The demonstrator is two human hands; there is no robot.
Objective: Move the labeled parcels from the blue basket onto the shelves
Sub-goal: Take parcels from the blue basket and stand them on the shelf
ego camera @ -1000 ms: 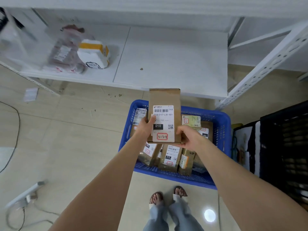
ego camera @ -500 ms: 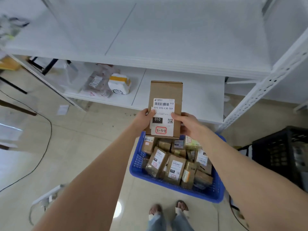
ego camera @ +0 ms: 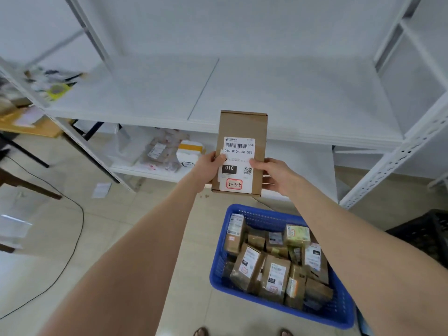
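White metal shelving (ego camera: 303,103) fills the background of a tiled storeroom, where a person holds a brown cardboard parcel (ego camera: 242,132) upright with both hands in front of the shelf edge. The left hand (ego camera: 210,169) grips the parcel's left side, thumb pressed on the white shipping label (ego camera: 237,163); the right hand (ego camera: 276,177) grips the right side, its fingers (ego camera: 257,163) curled onto the label's edge near the QR code. Between the two thumbs the label reads "010", with "010-010-L30-551" printed above them and a handwritten "3-3-8" boxed in red below. Beneath the right hand, on the floor, sits the blue basket (ego camera: 242,214), packed with more labeled parcels (ego camera: 276,277) standing on end. Beyond the left fingers, on the lower shelf (ego camera: 155,172), lie a clear-wrapped packet (ego camera: 158,152) and a white-and-yellow package (ego camera: 189,154). A black cable (ego camera: 72,243) loops across the floor at left.
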